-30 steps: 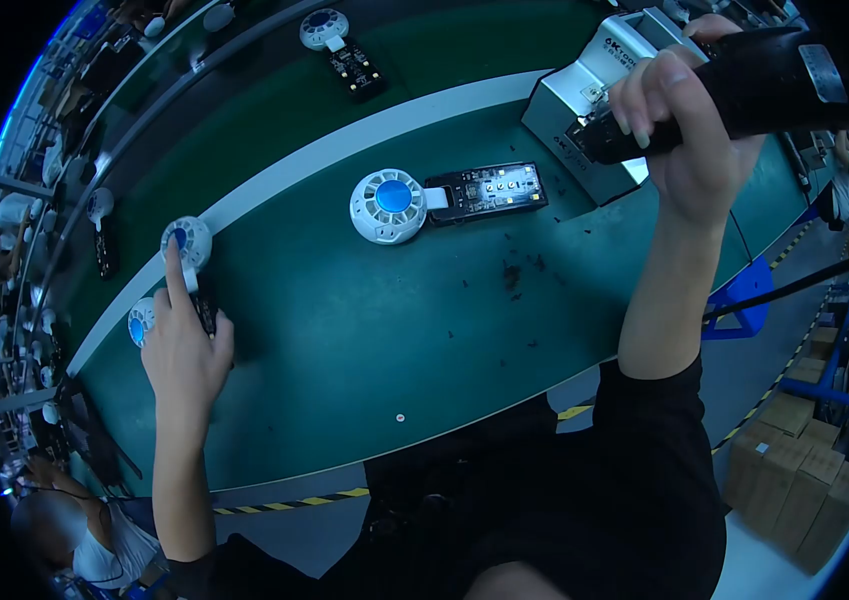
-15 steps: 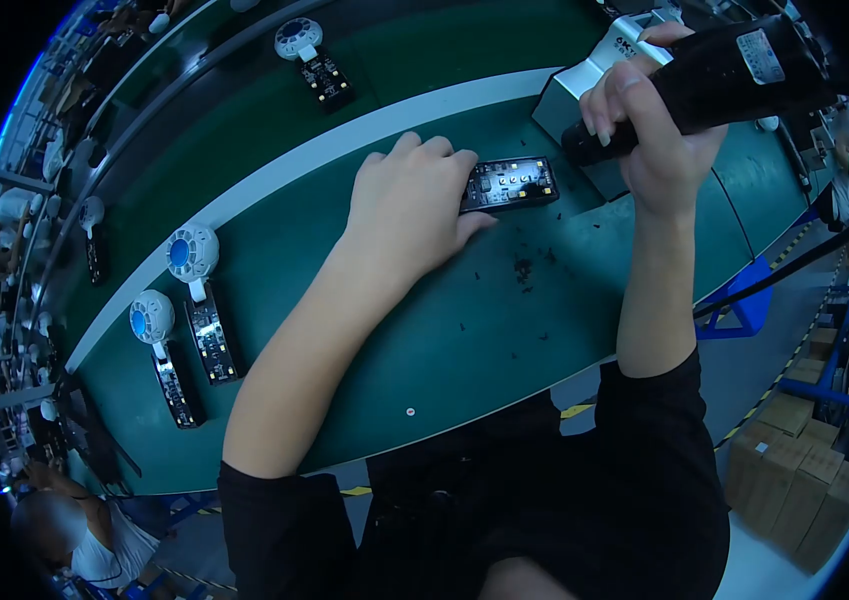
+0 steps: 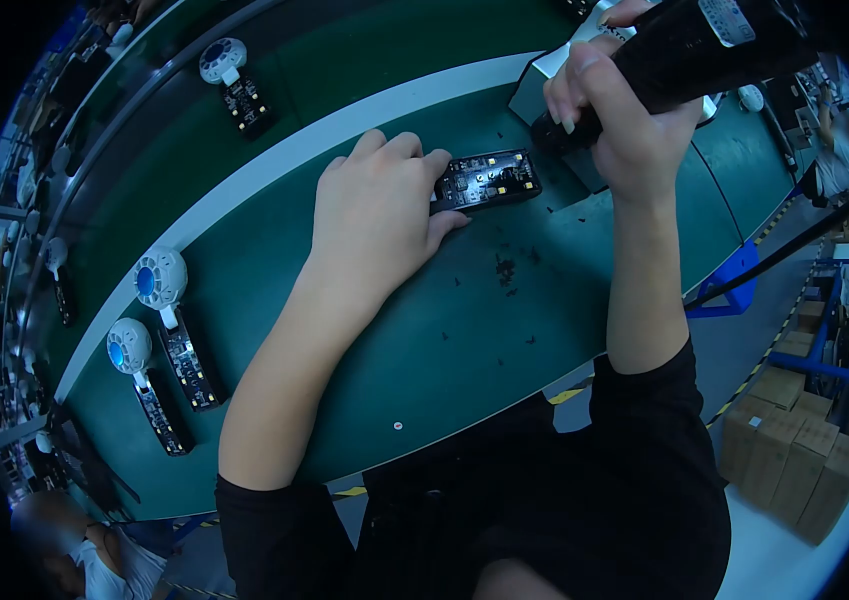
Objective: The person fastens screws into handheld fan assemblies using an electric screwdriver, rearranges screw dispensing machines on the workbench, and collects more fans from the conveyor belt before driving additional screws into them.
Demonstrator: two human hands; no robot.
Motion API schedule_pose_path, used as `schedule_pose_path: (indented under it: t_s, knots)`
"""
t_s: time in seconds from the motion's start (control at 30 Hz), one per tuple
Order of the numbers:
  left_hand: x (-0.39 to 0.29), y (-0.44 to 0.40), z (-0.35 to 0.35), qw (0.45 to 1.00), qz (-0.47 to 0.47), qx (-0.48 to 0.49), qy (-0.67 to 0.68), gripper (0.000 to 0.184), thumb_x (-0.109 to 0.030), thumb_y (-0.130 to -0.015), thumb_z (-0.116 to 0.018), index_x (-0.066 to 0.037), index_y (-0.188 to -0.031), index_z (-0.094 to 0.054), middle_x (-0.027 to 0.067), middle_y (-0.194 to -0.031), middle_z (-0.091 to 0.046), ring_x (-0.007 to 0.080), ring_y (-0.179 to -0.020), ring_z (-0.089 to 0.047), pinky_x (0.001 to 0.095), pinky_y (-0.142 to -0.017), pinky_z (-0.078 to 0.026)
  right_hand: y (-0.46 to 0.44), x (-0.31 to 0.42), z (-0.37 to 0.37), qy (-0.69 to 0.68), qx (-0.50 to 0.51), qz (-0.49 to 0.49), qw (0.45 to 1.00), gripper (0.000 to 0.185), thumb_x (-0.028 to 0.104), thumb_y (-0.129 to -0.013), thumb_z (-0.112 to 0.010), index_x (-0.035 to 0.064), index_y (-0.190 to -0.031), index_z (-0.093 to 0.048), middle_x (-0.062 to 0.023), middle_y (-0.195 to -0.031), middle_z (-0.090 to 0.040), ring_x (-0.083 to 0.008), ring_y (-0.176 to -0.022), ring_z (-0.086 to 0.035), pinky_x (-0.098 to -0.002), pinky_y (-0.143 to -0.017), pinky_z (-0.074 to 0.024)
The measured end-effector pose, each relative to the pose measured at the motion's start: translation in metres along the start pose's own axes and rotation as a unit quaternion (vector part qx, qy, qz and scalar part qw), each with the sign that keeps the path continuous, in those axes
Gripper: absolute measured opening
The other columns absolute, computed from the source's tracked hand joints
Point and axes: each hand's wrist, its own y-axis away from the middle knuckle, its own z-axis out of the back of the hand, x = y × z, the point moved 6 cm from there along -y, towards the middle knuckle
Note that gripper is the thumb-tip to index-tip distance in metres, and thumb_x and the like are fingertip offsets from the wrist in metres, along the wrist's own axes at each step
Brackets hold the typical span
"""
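My left hand [image 3: 379, 210] is closed round the left end of a black handheld device [image 3: 494, 180]. Its exposed circuit board faces up, and the hand hides the rest of it. My right hand [image 3: 634, 125] grips a thick black electric screwdriver [image 3: 714, 55] with a white label, held tilted above the table. Its nose points down-left, close to a silver box [image 3: 539, 85] and just right of the device; the bit cannot be made out. Small dark screws [image 3: 506, 268] lie scattered on the green table [image 3: 424, 370] below the device.
Two similar devices with round white heads [image 3: 161, 277] [image 3: 129, 346] lie at the table's left. Another device [image 3: 234, 85] rides the green belt beyond the pale rail [image 3: 284, 150]. A black cable [image 3: 794, 260] hangs at right, near stacked cartons [image 3: 784, 450]. Co-workers [image 3: 839, 150] sit at both sides.
The whole view has shifted slightly. The device on the belt has moved left along it. Both hands keep their grips, with little movement relative to the table.
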Motion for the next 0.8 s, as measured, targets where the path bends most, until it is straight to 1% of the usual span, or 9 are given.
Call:
schedule_pose_path:
  t_s: [0.2, 0.4, 0.47, 0.53, 0.63, 0.7, 0.77, 0.8]
  knots:
    - [0.001, 0.001, 0.001, 1.0, -0.005, -0.005, 0.001, 0.049, -0.037, -0.072, -0.086, -0.011, -0.112, -0.075, 0.0041, -0.09, -0.064, 0.0237, -0.09, -0.061, 0.0373, -0.077, -0.054, -0.004, -0.005, -0.003, 0.013, 0.011, -0.012, 1.0, 0.036, 0.003, -0.096, -0.058, -0.002, -0.129, -0.047, -0.0072, -0.069, -0.055, -0.0173, -0.056, -0.057, -0.0352, -0.058, -0.0493]
    - [0.001, -0.001, 0.0, 1.0, -0.004, -0.004, 0.002, 0.048, -0.037, -0.074, -0.085, -0.011, -0.113, -0.074, 0.0051, -0.092, -0.065, 0.0248, -0.093, -0.063, 0.0377, -0.079, -0.055, -0.002, -0.004, -0.009, 0.025, -0.003, -0.012, 1.0, 0.037, 0.004, -0.097, -0.057, -0.0018, -0.131, -0.046, -0.0069, -0.07, -0.054, -0.0174, -0.057, -0.057, -0.0353, -0.058, -0.0492]
    - [0.001, 0.002, 0.001, 1.0, -0.006, -0.002, 0.009, 0.049, -0.037, -0.075, -0.085, -0.01, -0.114, -0.073, 0.0058, -0.095, -0.067, 0.0257, -0.096, -0.063, 0.0381, -0.08, -0.055, -0.002, 0.012, 0.001, 0.062, -0.001, 0.01, 0.998, 0.037, 0.005, -0.097, -0.057, -0.0017, -0.132, -0.045, -0.0068, -0.071, -0.054, -0.0174, -0.057, -0.057, -0.0353, -0.059, -0.0492]
    - [0.004, 0.003, 0.005, 1.0, 0.012, 0.01, 0.003, 0.05, -0.035, -0.075, -0.085, -0.01, -0.115, -0.071, 0.0072, -0.098, -0.068, 0.0273, -0.099, -0.064, 0.0397, -0.082, -0.055, -0.01, 0.037, 0.018, 0.068, 0.001, 0.02, 0.997, 0.037, 0.005, -0.097, -0.056, -0.0016, -0.132, -0.045, -0.0067, -0.071, -0.053, -0.0175, -0.057, -0.056, -0.0354, -0.059, -0.0492]
    - [0.015, 0.007, 0.011, 0.998, 0.024, 0.05, 0.023, 0.049, -0.031, -0.075, -0.086, -0.009, -0.114, -0.066, 0.0098, -0.102, -0.069, 0.0307, -0.103, -0.064, 0.0423, -0.084, -0.054, -0.019, 0.061, 0.02, -0.026, -0.033, 0.018, 0.999, 0.034, 0.004, -0.097, -0.053, 0.0024, -0.13, -0.046, -0.0062, -0.075, -0.05, -0.0183, -0.063, -0.056, -0.0367, -0.064, -0.0482]
    - [0.015, 0.007, 0.014, 0.997, 0.025, 0.063, 0.041, 0.047, -0.029, -0.076, -0.086, -0.008, -0.112, -0.064, 0.0114, -0.103, -0.07, 0.0326, -0.104, -0.064, 0.0438, -0.085, -0.054, -0.029, 0.051, 0.023, -0.139, 0.005, 0.048, 0.989, 0.034, 0.002, -0.096, -0.055, 0.0036, -0.129, -0.047, -0.0066, -0.074, -0.051, -0.0181, -0.063, -0.056, -0.0368, -0.064, -0.0481]
    - [0.012, 0.008, 0.014, 0.996, 0.026, 0.063, 0.06, 0.046, -0.026, -0.076, -0.086, -0.007, -0.11, -0.061, 0.0125, -0.102, -0.07, 0.034, -0.104, -0.063, 0.0452, -0.086, -0.053, -0.028, 0.054, 0.027, -0.034, 0.011, 0.039, 0.999, 0.034, 0.001, -0.095, -0.057, 0.0039, -0.127, -0.047, -0.0073, -0.074, -0.053, -0.0175, -0.063, -0.056, -0.0371, -0.065, -0.0485]
    - [0.011, 0.007, 0.012, 0.996, 0.022, 0.062, 0.063, 0.045, -0.026, -0.077, -0.086, -0.007, -0.109, -0.061, 0.0129, -0.102, -0.07, 0.0344, -0.104, -0.063, 0.0452, -0.087, -0.053, -0.026, 0.053, 0.026, -0.005, 0.008, 0.027, 1.0, 0.034, 0.001, -0.094, -0.057, 0.0036, -0.127, -0.048, -0.0076, -0.074, -0.054, -0.017, -0.061, -0.056, -0.037, -0.064, -0.0488]
